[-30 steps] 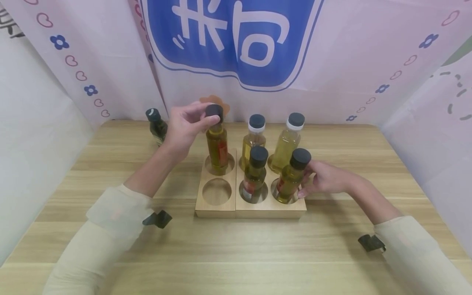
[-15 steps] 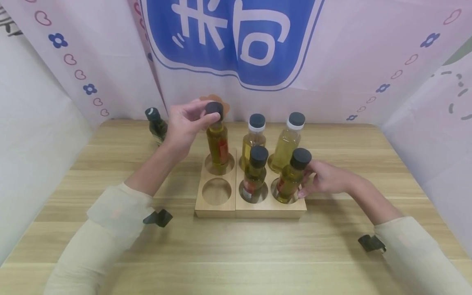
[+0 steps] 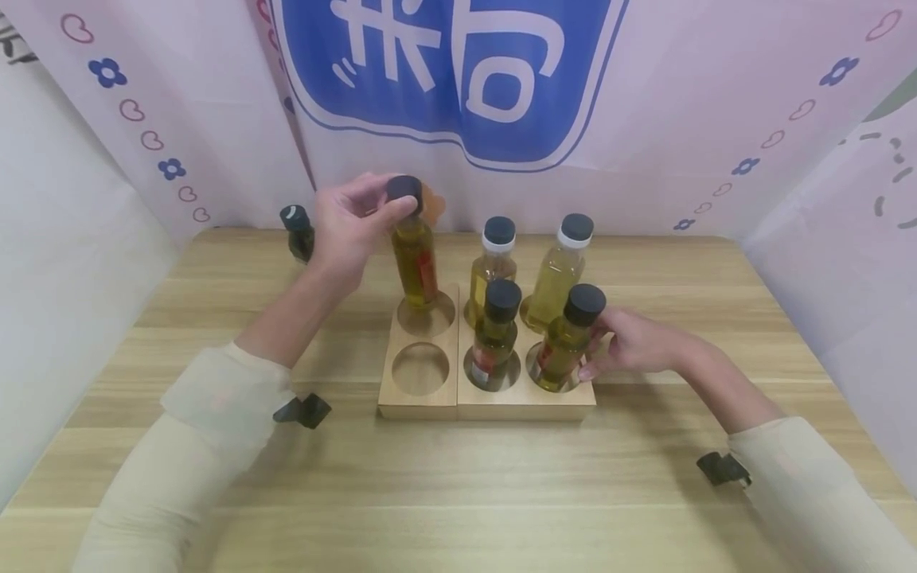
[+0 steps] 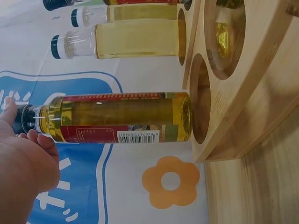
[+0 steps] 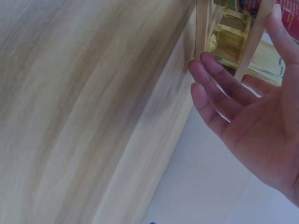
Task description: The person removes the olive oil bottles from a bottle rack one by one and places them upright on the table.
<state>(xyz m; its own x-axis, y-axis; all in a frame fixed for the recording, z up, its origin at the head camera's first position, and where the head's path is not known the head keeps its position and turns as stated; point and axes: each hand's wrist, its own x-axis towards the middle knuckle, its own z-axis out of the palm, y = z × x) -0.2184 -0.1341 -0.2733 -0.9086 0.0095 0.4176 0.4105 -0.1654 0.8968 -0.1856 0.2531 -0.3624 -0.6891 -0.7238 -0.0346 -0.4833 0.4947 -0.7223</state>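
My left hand (image 3: 347, 231) pinches the black cap of a greenish-yellow oil bottle (image 3: 414, 263) with a red label. In the left wrist view this oil bottle's base (image 4: 184, 116) is right at the mouth of a round hole in the wooden bottle rack (image 3: 423, 408). The hole in front of it holds nothing. At the rack's right end, my right hand (image 3: 637, 342) is next to a dark-capped oil bottle (image 3: 562, 350). The right wrist view shows its thumb (image 5: 282, 35) at the rack's top edge, with the other fingers relaxed along the side.
Another dark-capped oil bottle (image 3: 494, 342) stands in the rack's front middle hole. Behind are two paler oil bottles, one in the middle (image 3: 490, 278) and one at right (image 3: 555, 286). A dark green bottle (image 3: 301, 243) stands far left, partly behind my left hand. A printed curtain (image 3: 645, 119) backs the table (image 3: 501, 493).
My left hand has raised the oil bottle out of the rack's back left hole and shifted slightly left. The right hand has stayed at the rack's right end.
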